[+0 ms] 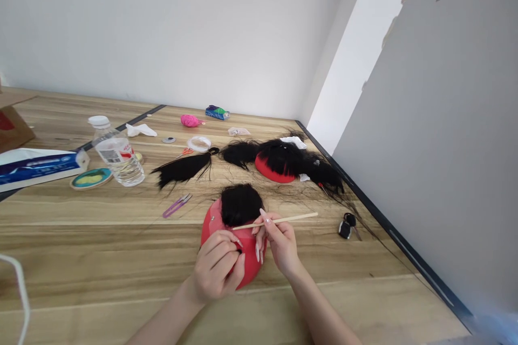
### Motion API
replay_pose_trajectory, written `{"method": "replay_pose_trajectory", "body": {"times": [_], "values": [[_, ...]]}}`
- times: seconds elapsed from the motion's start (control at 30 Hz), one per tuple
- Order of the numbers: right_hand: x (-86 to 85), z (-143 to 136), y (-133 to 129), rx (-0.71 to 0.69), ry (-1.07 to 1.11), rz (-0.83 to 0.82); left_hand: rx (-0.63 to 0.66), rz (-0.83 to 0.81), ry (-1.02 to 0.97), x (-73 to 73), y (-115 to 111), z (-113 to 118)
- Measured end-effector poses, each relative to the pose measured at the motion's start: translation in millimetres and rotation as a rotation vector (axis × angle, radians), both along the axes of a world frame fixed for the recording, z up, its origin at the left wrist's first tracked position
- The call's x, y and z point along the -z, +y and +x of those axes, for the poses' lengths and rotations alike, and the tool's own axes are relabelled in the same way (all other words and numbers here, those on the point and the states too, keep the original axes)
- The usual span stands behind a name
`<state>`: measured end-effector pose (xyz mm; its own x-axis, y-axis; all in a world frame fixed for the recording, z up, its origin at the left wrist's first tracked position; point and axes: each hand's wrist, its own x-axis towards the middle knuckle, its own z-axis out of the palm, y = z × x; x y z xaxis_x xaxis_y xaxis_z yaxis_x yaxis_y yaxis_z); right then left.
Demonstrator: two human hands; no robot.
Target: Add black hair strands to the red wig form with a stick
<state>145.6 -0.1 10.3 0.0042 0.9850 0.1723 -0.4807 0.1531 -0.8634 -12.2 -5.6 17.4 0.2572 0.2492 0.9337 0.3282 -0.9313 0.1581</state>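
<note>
Head view: left hand (216, 269) grips the red dome (246, 267) (black hair tuft (240, 204) on top) near the worktop's (101, 259) front edge — right hand (279, 240) pinches a wooden stick (279, 220) across it; steadying the dome firmly helps.

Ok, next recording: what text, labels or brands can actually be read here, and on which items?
None can be read.
Water bottle: red and white label, print too blurred.
Blue and white box: pale lettering along its side, too small to read.
Blue packet by the wall: no legible print.
</note>
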Motion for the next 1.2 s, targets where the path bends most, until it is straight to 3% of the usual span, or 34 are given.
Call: {"method": "replay_pose_trajectory", "body": {"times": [0.27, 0.47, 0.73, 1.2], "values": [[-0.7, 3.1, 0.6, -0.042, 0.028, 0.003, 0.014, -0.006, -0.011, 1.3, 0.5, -0.6], [-0.3, 2.2, 2.5, -0.042, 0.092, -0.083, 0.014, -0.008, -0.006, 3.1, 0.1, -0.8], [-2.8, -1.2, 6.7, 0.025, 0.029, -0.178, 0.001, -0.001, -0.003, 1.6, 0.1, -0.2], [-1.2, -5.4, 5.3, 0.107, -0.053, -0.152, 0.003, 0.007, 0.026, 4.0, 1.4, -0.9]]}}
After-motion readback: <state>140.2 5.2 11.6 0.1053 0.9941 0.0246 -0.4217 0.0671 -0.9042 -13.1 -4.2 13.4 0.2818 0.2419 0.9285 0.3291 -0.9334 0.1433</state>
